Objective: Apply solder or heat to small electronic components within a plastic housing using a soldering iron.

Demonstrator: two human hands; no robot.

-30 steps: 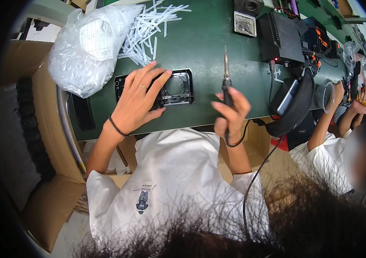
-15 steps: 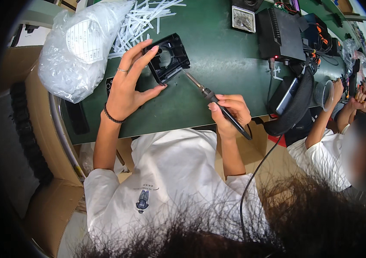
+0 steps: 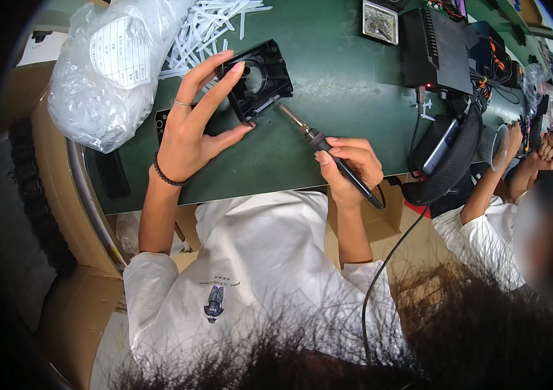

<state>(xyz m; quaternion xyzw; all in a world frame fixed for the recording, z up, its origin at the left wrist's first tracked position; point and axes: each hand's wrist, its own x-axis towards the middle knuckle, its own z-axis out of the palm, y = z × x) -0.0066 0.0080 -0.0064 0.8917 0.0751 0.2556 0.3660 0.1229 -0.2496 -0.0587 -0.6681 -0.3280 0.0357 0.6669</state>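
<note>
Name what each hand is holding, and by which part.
The left hand holds the black housing by its left side; the right hand, the soldering iron by its handle.

Open bench (image 3: 344,68) between housing (image 3: 279,73) and black box (image 3: 434,55); soldering iron (image 3: 315,137) crosses near side, bag (image 3: 94,107) blocks left.

A black, round-holed housing (image 3: 270,88) tilts — a slanted soldering iron (image 3: 317,138) points at its edge.

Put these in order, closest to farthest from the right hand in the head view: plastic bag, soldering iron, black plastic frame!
1. Soldering iron: gripped in the right hand.
2. Black plastic frame: ahead and left, in the left hand.
3. Clear plastic bag: far left, past the left hand.
</note>
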